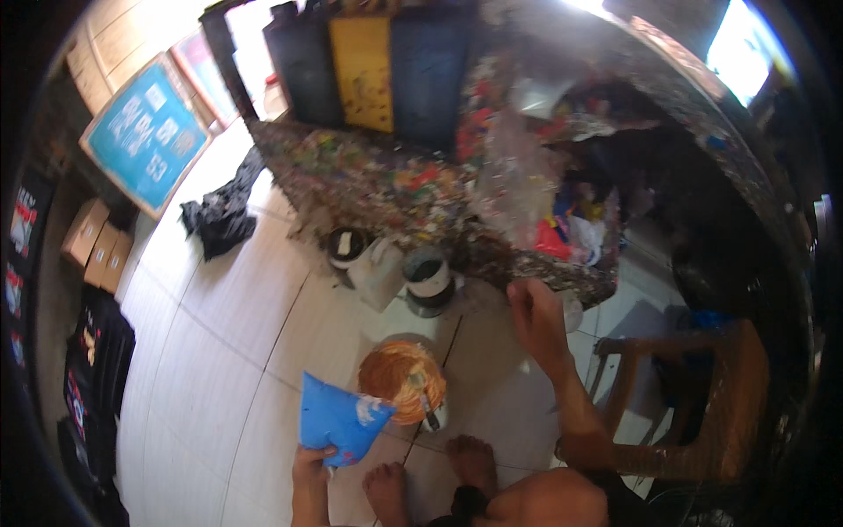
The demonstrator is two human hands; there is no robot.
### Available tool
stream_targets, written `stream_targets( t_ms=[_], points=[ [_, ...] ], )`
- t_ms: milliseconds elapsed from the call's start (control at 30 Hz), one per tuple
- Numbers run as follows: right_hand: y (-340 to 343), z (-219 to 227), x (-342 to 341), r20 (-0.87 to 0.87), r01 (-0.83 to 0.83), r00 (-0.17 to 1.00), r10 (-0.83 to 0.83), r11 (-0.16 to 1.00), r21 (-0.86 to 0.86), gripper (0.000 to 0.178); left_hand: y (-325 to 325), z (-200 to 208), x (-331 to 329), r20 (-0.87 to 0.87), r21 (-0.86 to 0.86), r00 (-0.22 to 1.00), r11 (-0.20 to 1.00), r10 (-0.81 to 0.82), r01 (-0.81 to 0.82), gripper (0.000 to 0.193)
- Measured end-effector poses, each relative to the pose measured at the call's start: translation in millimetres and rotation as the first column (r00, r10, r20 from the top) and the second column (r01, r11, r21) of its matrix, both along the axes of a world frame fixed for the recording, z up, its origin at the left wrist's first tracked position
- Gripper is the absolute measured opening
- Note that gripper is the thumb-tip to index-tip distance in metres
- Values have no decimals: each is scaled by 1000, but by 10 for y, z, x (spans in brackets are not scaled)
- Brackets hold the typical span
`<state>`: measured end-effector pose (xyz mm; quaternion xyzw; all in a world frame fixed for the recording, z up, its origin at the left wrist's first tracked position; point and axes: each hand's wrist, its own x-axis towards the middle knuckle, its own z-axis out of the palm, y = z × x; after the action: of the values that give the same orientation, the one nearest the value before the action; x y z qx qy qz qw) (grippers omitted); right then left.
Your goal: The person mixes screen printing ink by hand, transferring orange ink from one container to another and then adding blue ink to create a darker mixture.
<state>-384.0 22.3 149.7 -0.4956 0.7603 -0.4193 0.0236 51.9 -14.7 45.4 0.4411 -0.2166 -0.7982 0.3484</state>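
Note:
My left hand (313,458) is closed on the lower corner of a blue plastic pouch (338,422) with a whitish smear on it. The pouch's upper right edge overlaps the rim of a round orange-brown tub (378,369). A tool with a dark handle (429,409), its kind unclear, leans in that tub. Raised to the right, my right hand (537,323) has its fingers curled together near the edge of the paint-crusted workbench (413,198). Whether anything is between those fingers is hidden.
A grey-white can (428,274) and a whitish jug (378,274) stand on the tiles before the bench. To my right is a wooden stool (738,404). Black plastic (219,220) lies on the floor at left, near a blue board (145,132). Cardboard boxes (92,246) sit at far left.

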Motion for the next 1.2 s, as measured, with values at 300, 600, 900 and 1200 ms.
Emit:
stream_targets(
  t_ms=[300, 600, 900, 1200],
  points=[
    [102, 395, -1148, 49, 364, 930, -365, 891, -270, 28, -328, 674, -702, -124, -172, 992, 985, 7, -28, 78],
    [-432, 904, -421, 600, 19, 777, 193, 944, -328, 35, -949, 1361, -1317, -93, -398, 984, 911, -152, 104, 70],
    [-626, 542, -176, 675, 1, 603, 425, 846, -533, 40, -1312, 1777, -2285, -229, -562, 941, 823, -248, 80, 74],
    [-835, 762, 179, 651, -107, 619, 440, 868, -485, 56, -1229, 1641, -2642, -156, -669, 940, 733, -303, 125, 89]
  ],
)
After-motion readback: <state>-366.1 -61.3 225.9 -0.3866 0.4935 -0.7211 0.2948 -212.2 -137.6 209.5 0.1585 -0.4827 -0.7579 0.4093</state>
